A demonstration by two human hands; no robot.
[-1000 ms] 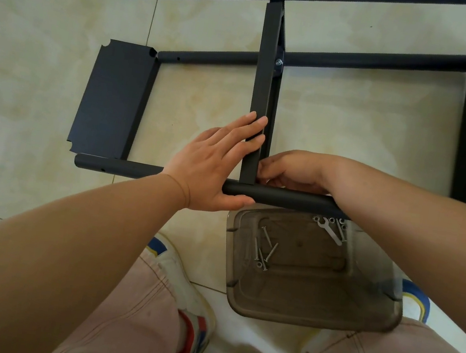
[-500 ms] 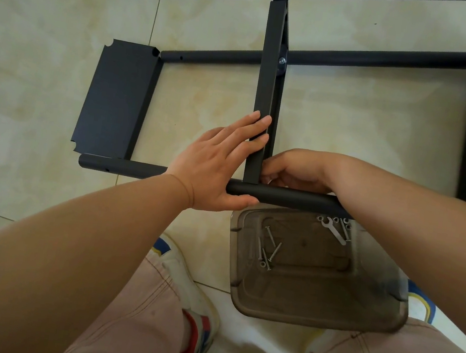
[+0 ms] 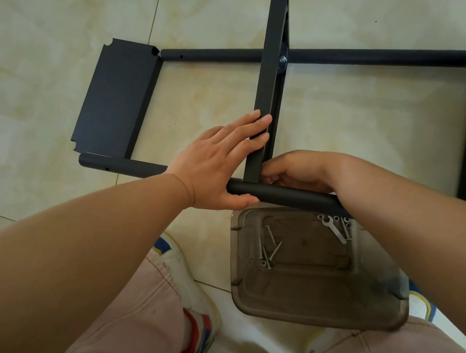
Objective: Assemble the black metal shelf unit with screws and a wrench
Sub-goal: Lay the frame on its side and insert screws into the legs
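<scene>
Little has moved since the earlier frames: both hands stay at the same joint, and only the view has shifted a touch. The left hand (image 3: 215, 168) lies flat, straight fingers pressed along the upright shelf panel (image 3: 266, 91) and thumb hooked under the near tube (image 3: 282, 196). The right hand (image 3: 295, 170) is curled at the corner where panel meets tube, just right of the panel; what its fingertips pinch is hidden, probably a screw being started. The panel's long axis runs away from the person, crossing the tube at a right angle, so the joint sits between the two hands, the right one nearer it. Spare screws (image 3: 267, 250) and the wrench (image 3: 335, 229) lie in the clear tray (image 3: 311, 313) just below the tube, within the right hand's easy reach. Another shelf panel (image 3: 113, 99) lies flat at the left
</scene>
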